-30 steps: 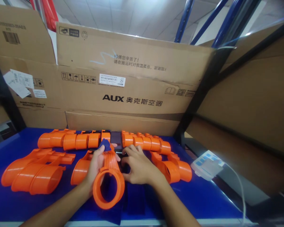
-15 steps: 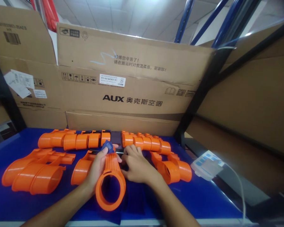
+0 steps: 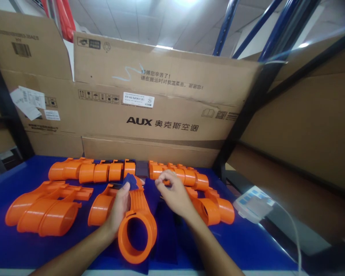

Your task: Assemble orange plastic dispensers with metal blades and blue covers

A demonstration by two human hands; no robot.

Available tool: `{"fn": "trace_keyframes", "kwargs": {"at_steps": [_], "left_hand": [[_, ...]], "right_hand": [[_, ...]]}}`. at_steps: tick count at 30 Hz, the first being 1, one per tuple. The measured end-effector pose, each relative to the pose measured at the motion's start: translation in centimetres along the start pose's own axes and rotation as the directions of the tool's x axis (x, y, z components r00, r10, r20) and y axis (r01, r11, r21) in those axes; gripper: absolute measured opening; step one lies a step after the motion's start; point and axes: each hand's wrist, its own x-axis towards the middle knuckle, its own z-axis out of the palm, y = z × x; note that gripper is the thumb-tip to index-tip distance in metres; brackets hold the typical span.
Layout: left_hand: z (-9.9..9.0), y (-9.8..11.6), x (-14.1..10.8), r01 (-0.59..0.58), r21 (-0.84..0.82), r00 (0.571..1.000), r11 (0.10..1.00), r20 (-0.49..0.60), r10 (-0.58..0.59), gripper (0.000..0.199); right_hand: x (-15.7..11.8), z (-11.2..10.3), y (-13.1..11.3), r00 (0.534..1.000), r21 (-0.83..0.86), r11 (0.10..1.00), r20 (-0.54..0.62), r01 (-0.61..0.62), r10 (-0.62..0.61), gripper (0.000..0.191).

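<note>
My left hand [image 3: 119, 207] is closed around the narrow end of an orange plastic ring with a ribbed stem [image 3: 136, 234]. Its round opening points toward me, low in the view. A dark blue piece of fabric [image 3: 129, 182] lies over the top of the stem, under my left thumb. To the right, apart from the orange part, my right hand [image 3: 172, 193] is raised with thumb and fingertips pinched together. Whatever sits in that pinch is hidden or too small to name. Dark blue strips [image 3: 166, 234] lie below, between my forearms.
Several orange ring parts stand in a back row [image 3: 102, 172], with more at the left [image 3: 46, 214] and right [image 3: 212, 209]. A dark flat block [image 3: 142, 168] sits mid-row. Cardboard [image 3: 161, 103] walls the back. A white device with a cable [image 3: 254, 205] is at the right.
My right hand has lifted and moved right, away from the orange part's top end. The held orange ring has tilted slightly and come a little nearer.
</note>
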Motion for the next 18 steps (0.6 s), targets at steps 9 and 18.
{"fn": "trace_keyframes", "kwargs": {"at_steps": [9, 18], "left_hand": [[-0.6, -0.8, 0.4, -0.015, 0.134, 1.000, 0.991, -0.014, 0.017, 0.048], [0.4, 0.4, 0.7, 0.081, 0.023, 0.997, 0.996, 0.018, -0.082, 0.055]], "right_hand": [[-0.1, -0.1, -0.7, 0.995, 0.366, 0.926, 0.047, -0.095, 0.083, 0.027], [-0.3, -0.1, -0.7, 0.972, 0.438, 0.894, 0.236, -0.097, -0.010, 0.026]]}}
